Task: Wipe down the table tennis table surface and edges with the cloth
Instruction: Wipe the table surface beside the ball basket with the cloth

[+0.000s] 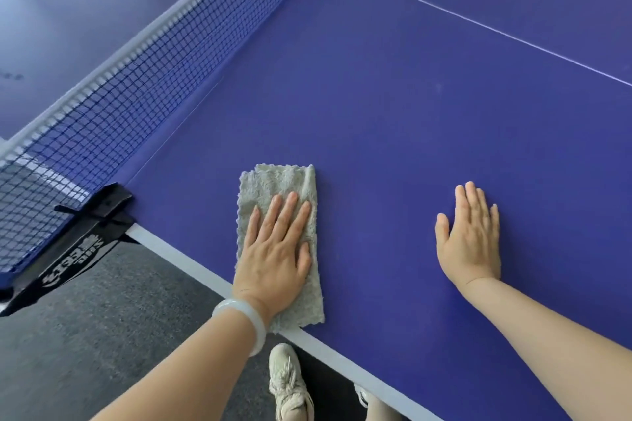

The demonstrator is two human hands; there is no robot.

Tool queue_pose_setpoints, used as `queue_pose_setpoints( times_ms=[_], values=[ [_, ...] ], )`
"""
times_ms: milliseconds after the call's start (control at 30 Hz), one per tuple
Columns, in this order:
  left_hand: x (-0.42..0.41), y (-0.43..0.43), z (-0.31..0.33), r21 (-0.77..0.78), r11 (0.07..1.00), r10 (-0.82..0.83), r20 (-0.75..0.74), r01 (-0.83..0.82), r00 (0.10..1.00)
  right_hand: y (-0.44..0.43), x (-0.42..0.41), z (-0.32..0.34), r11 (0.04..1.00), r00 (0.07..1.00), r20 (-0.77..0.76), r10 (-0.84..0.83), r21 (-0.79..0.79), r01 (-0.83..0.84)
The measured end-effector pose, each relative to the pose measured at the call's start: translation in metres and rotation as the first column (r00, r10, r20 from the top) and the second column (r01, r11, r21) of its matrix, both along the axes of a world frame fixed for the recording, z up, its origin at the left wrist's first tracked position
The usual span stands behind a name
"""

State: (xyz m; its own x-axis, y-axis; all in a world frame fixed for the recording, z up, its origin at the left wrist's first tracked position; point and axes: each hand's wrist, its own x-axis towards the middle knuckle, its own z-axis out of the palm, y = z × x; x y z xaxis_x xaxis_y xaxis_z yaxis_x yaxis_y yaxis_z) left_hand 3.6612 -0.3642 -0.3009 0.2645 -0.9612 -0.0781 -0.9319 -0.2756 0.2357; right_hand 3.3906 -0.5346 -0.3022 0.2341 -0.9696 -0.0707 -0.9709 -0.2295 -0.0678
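Note:
A folded grey-green cloth (273,183) lies on the blue table tennis table (410,106), close to its white side edge (191,267). My left hand (275,249) lies flat on the cloth with straight fingers, pressing it to the surface; a pale bangle circles that wrist. The cloth's near end reaches the edge line. To the right, my right hand (470,236) rests flat on the bare table, fingers straight and pointing away from me, holding nothing.
The dark net (136,89) with its white top band runs diagonally at the left, fixed by a black clamp post (92,219) at the table's edge. A thin white centre line (478,24) crosses the far surface. Grey carpet (102,318) and my shoes (287,383) lie below.

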Motion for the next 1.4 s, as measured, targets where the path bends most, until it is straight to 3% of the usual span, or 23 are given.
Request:
queue_pose_setpoints(
  times_ms=[133,300,433,567,667,733,867,1033,1100,1167,1300,1333,1400],
  values=[
    [-0.005,-0.001,-0.003,-0.001,1.000,-0.003,0.005,0.003,1.000,0.006,0.014,0.007,0.998,0.998,0.024,-0.052,0.021,0.052],
    [-0.003,0.000,-0.001,0.001,1.000,0.009,-0.004,-0.009,1.000,0.049,0.120,0.003,0.988,0.979,0.138,0.147,0.032,-0.153],
    [-0.004,0.004,-0.001,-0.006,1.000,0.000,0.015,0.000,1.000,0.056,0.142,-0.004,0.995,0.988,0.122,0.094,0.009,-0.096],
    [-0.040,0.021,-0.006,-0.046,0.981,-0.188,-0.018,0.187,0.982,0.054,0.136,-0.006,0.993,0.984,0.131,0.119,-0.008,-0.119],
    [-0.013,0.033,-0.008,-0.060,0.945,-0.320,0.008,0.320,0.947,0.056,0.133,-0.007,0.991,0.983,0.132,0.129,-0.037,-0.125],
    [0.041,0.038,-0.005,-0.047,0.975,-0.218,0.030,0.219,0.975,0.054,0.131,-0.007,0.990,0.981,0.141,0.132,-0.066,-0.124],
    [0.152,0.052,0.002,0.015,0.988,0.149,0.109,-0.151,0.983,0.055,0.137,-0.007,0.988,0.982,0.121,0.141,-0.080,-0.132],
    [0.130,0.030,0.000,0.040,0.898,0.435,0.070,-0.439,0.898,0.055,0.138,-0.008,0.990,0.988,0.077,0.131,-0.064,-0.126],
    [0.080,0.029,-0.004,0.039,0.907,0.416,0.087,-0.420,0.905,0.056,0.136,-0.009,0.991,0.990,0.063,0.125,-0.055,-0.122],
    [0.043,0.039,-0.005,0.015,0.961,0.274,0.081,-0.276,0.958,0.055,0.137,-0.007,0.991,0.989,0.070,0.128,-0.051,-0.124],
    [0.082,0.047,-0.005,-0.013,1.000,-0.003,0.093,0.004,0.996,0.054,0.137,-0.009,0.989,0.988,0.072,0.136,-0.064,-0.132],
    [0.100,0.045,-0.005,-0.001,1.000,-0.020,0.117,0.020,0.993,0.054,0.137,-0.008,0.989,0.988,0.073,0.138,-0.062,-0.134],
    [0.129,0.037,-0.004,0.048,0.993,0.103,0.127,-0.110,0.987,0.056,0.138,-0.008,0.989,0.988,0.069,0.140,-0.057,-0.136]
  ],
)
